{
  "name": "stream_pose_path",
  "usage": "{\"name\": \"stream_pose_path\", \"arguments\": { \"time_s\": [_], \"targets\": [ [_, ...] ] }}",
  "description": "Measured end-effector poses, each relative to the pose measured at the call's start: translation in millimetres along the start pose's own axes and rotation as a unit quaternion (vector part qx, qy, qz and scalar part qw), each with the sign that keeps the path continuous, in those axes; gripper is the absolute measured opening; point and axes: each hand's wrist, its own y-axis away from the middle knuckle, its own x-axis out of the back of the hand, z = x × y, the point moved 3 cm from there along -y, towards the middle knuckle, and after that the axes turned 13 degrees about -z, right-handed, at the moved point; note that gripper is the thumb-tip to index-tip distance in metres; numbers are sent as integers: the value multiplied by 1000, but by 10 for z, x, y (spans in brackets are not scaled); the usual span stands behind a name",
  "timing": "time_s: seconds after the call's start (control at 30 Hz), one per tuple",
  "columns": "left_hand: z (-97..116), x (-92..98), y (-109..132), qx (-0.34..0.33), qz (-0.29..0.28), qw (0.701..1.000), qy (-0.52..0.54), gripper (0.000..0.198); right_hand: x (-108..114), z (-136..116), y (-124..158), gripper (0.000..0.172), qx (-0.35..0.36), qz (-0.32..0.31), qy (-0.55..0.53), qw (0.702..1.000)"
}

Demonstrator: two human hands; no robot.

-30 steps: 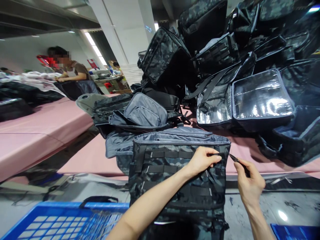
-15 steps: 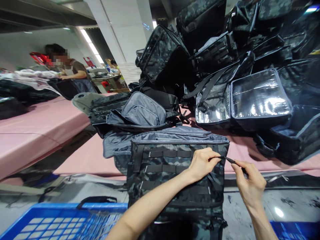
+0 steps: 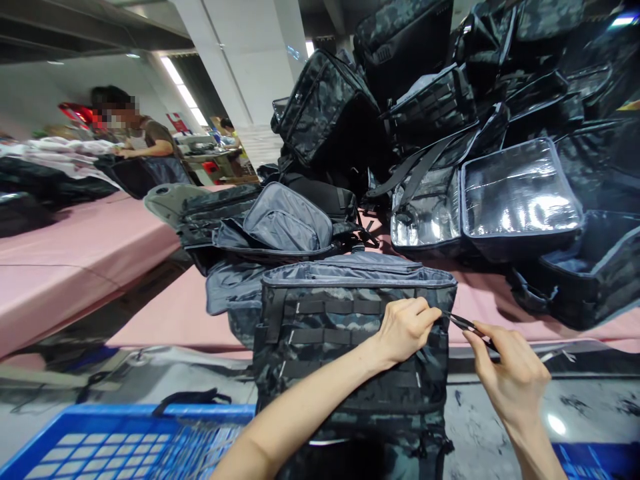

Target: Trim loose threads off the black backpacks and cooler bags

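Black camouflage, one bag, left hand pinching its side, right hand — grip around one slim tool

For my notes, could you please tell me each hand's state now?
Left hand: closed in a pinch at the camouflage bag; pinched item hidden.
Right hand: closed on a dark tweezer-like tool.

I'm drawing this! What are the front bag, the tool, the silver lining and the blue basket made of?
Front bag: probably woven synthetic, slightly glossy; it creases like cloth.
Tool: dark and slim, perhaps coated metal or plastic; I can't tell.
Silver lining: likely foil-like film; it gleams and wrinkles.
Blue basket: probably smooth plastic; it has an evenly moulded grid.
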Motion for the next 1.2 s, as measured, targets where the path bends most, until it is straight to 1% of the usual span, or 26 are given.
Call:
{"name": "stream_pose_path", "arguments": {
  "time_s": [0.13,0.23,0.33,0.43,0.5,0.63,0.77,0.83,0.87,0.93,1.0,1.1,1.13,1.17,1.2],
  "targets": [
    [-4,-12,8,-11,-29,999,-35,21,46,3,-26,8,8,-28,4,1000],
    [-2,3,1,-19,-32,999,-39,22,52,19,-40,10,3,-51,4,999],
    [-5,18,-9,-19,-30,999,-26,22,20,55,-38,13,-14,-60,-14,998],
    [-19,29,-14,-15,-32,999,4,21,-27,97,-34,13,-24,-61,-62,996],
    [-30,35,-15,-15,-44,999,17,21,-41,108,-44,10,-8,-56,-82,995],
    [-50,40,-17,-19,-93,995,4,22,-26,109,-83,6,43,-61,-70,995],
    [-62,54,-32,-23,-132,991,-22,19,-20,148,-91,6,56,-73,-75,993],
    [-59,62,-41,-30,-149,988,-35,18,-54,179,-64,9,38,-82,-90,992],
    [-57,68,-44,-32,-153,987,-39,17,-83,197,-41,12,16,-87,-102,991],
    [-51,80,-46,-27,-152,987,-42,17,-168,233,21,20,-56,-99,-142,983],
    [-40,86,-44,-18,-142,989,-42,17,-278,257,95,27,-148,-111,-205,961],
    [-13,70,-32,-17,-121,992,-30,18,-430,265,169,32,-255,-121,-320,905],
    [-10,62,-26,-13,-109,994,-14,18,-456,274,175,32,-282,-108,-362,882],
    [-13,56,-19,-4,-93,996,6,19,-473,288,172,33,-305,-92,-413,853],
    [-21,50,-11,8,-75,997,26,20,-481,306,164,35,-325,-72,-473,816]
  ]
}}
